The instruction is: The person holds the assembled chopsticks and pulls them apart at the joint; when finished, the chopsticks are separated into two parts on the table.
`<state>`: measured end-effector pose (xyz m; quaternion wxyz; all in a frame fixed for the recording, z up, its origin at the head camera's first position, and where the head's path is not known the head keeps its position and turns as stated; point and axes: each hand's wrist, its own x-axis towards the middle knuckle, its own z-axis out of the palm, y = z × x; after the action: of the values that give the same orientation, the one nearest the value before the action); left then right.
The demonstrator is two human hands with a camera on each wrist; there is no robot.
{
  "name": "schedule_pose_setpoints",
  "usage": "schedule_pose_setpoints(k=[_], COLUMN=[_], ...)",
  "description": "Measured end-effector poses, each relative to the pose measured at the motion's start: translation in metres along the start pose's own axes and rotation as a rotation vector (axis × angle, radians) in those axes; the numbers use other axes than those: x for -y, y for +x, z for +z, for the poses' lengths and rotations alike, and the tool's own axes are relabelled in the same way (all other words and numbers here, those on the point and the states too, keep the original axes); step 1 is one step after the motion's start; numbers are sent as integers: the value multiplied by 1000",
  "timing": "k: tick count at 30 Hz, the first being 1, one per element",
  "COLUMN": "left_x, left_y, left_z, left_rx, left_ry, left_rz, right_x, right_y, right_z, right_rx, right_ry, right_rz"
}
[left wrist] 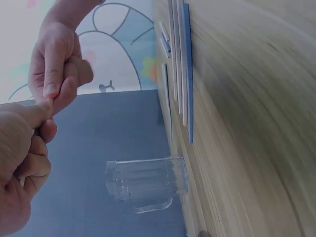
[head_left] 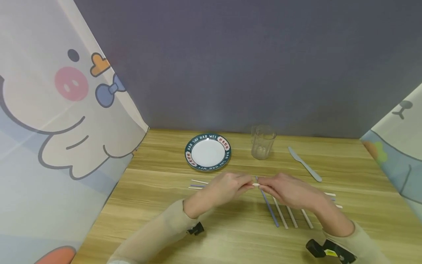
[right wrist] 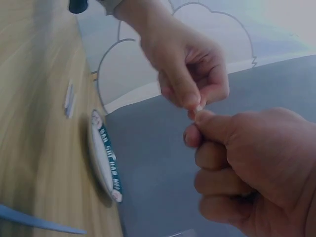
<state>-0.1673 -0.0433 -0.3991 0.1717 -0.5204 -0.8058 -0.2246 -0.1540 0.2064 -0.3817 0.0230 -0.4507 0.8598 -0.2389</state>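
Both hands meet fingertip to fingertip above the table. My left hand [head_left: 227, 186] pinches one end of a short, thin white stick [head_left: 255, 184] between thumb and finger. The other end is pinched by my right hand [head_left: 290, 190], its remaining fingers curled in, as the right wrist view shows. Most of the stick is hidden in the fingers. Below the right hand, a long blue stick [head_left: 271, 210] and several white sticks [head_left: 292, 217] lie side by side on the table.
Short white and blue sticks lie left [head_left: 197, 185] and right [head_left: 330, 199] of the hands. Behind them stand a green-rimmed plate [head_left: 208, 152] and a clear glass mug [head_left: 262, 143]. A pale knife [head_left: 304, 164] lies at the right. A grey wall [head_left: 230, 73] closes off the back.
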Motion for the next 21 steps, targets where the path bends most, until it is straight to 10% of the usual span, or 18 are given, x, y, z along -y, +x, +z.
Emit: schedule_pose_setpoints(k=[7, 21], left_x=[-6, -8], left_y=[9, 9], left_z=[-4, -11], left_rx=[49, 71], left_ry=[-116, -205], left_rz=[-193, -224], right_x=[7, 0], right_y=[5, 4], right_z=[-4, 0], right_rx=[-81, -112], right_ry=[-207, -175], right_rz=[52, -39])
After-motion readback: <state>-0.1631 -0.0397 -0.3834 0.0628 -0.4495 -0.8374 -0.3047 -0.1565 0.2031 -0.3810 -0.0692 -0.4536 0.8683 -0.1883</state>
